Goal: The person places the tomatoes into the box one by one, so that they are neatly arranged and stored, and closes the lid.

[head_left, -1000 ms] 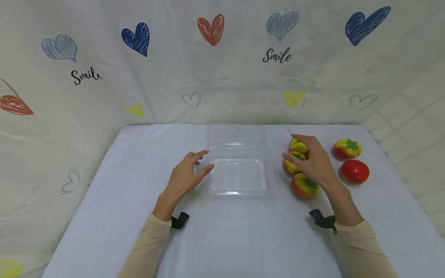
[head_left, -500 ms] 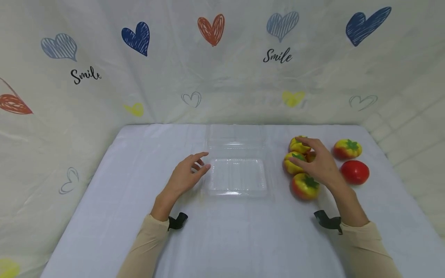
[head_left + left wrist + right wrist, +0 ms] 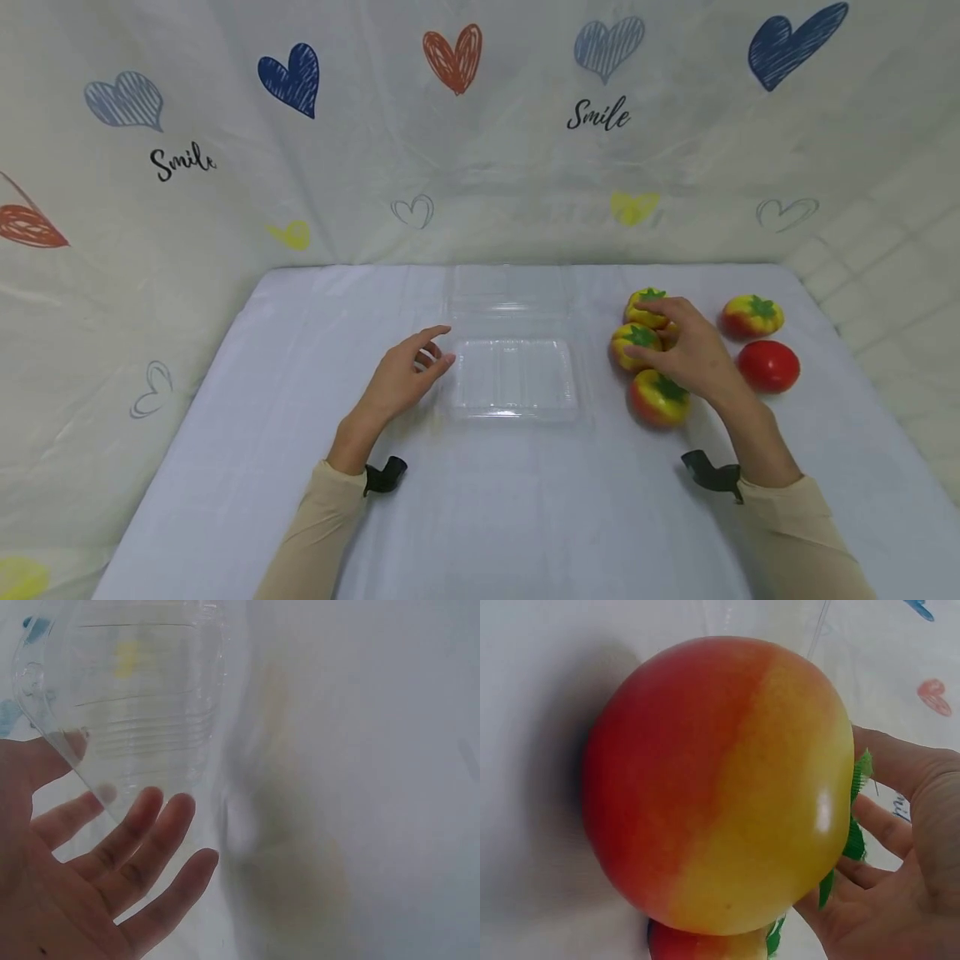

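A clear plastic clamshell box (image 3: 513, 379) lies with its lid (image 3: 510, 292) laid back at the middle of the table. My left hand (image 3: 405, 375) is at its left edge, fingers loosely bent; whether they touch the plastic I cannot tell. On the right, my right hand (image 3: 693, 350) is over a cluster of red-and-yellow tomato-like fruits with green leafy tops. Its thumb and forefinger are spread near the far fruit (image 3: 641, 310) and the middle fruit (image 3: 628, 348). Another fruit is mostly hidden beneath the hand. The near fruit (image 3: 720, 787) fills the right wrist view, in front of the palm.
Right of the right hand sit another red-and-yellow fruit (image 3: 752, 317) and a plain red one (image 3: 768, 367). A white cloth (image 3: 510, 517) covers the table. Behind it hangs a pale sheet (image 3: 517, 167) printed with hearts and "Smile".
My right hand has shifted slightly right and lower over the fruits, its thumb and forefinger drawing back from their left side. My left hand has barely moved. Box and fruits stay in place.
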A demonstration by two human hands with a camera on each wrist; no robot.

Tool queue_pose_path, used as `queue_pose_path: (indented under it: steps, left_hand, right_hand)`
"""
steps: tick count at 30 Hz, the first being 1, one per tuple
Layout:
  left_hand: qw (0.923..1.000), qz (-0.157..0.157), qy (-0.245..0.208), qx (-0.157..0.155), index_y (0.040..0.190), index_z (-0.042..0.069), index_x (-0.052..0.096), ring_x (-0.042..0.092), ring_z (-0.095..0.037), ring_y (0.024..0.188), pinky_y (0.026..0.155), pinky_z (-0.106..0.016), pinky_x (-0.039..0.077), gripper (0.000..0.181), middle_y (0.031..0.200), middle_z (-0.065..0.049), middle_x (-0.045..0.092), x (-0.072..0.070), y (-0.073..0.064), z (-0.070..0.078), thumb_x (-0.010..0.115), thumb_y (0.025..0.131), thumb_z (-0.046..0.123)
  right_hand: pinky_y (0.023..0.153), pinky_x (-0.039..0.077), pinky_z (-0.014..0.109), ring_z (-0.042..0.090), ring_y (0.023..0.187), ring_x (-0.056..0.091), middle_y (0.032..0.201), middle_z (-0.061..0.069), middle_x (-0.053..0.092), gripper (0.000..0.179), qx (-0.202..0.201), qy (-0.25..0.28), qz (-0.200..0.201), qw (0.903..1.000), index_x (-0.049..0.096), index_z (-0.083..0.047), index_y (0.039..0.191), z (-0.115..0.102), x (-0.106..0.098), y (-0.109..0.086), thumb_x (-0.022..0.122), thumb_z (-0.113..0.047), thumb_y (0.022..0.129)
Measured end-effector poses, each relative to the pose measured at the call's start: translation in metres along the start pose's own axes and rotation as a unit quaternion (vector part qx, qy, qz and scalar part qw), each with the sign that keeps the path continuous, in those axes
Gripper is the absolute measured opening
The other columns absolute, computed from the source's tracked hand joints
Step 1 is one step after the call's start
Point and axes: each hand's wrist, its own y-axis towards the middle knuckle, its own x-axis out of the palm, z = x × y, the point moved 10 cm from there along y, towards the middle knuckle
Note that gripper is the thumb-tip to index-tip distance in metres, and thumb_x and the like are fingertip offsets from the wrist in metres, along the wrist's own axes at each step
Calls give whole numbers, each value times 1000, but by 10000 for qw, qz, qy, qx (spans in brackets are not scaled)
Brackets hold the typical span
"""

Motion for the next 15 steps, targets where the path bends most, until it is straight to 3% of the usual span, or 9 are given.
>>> queue_pose_path:
  steps: [9, 15]
  left_hand:
    - [9999, -100, -134, -41, 152, 23, 53, 72, -25, 100, 86, -41, 61, 54, 117, -8, 70, 2, 0, -3, 67, 102, 36]
    - [9998, -120, -151, -69, 152, 23, 53, 71, -24, 99, 84, -40, 61, 54, 116, -7, 70, 2, 0, -3, 67, 102, 36]
  right_hand:
    - [99, 50, 56, 38, 114, 54, 141, 21, 59, 72, 253, -121, -537, 9982, 53, -12, 149, 3, 15, 3, 83, -37, 89]
    - [97, 49, 55, 38, 115, 53, 141, 19, 59, 65, 58, -270, -612, 9977, 57, -14, 146, 4, 17, 1, 81, -37, 90]
